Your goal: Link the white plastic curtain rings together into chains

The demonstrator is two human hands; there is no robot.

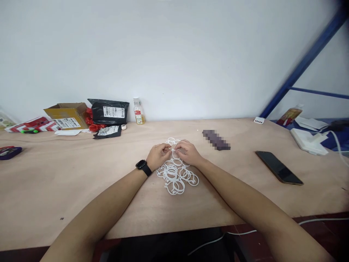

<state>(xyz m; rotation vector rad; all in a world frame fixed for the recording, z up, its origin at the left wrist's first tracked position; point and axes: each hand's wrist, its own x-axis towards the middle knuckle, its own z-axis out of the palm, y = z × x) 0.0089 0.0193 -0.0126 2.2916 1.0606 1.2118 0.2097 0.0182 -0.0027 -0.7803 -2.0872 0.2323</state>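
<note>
Surface [81,189] is carrying a tangled pile of white rings [177,176] at its middle. Left hand [159,155] and right hand [189,153] are meeting over the pile's far edge, fingers curled, both pinching one ring [172,148] between them and seemingly working it against its neighbours. Going on is calling for a fine fingertip grip, since the rings are lying thin and interlocked.

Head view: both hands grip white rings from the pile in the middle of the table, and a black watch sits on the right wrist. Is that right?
No. The head view shows the black watch on the left wrist, not the right. The rest stands: the left hand and right hand grip white rings in the middle of the table.
</note>
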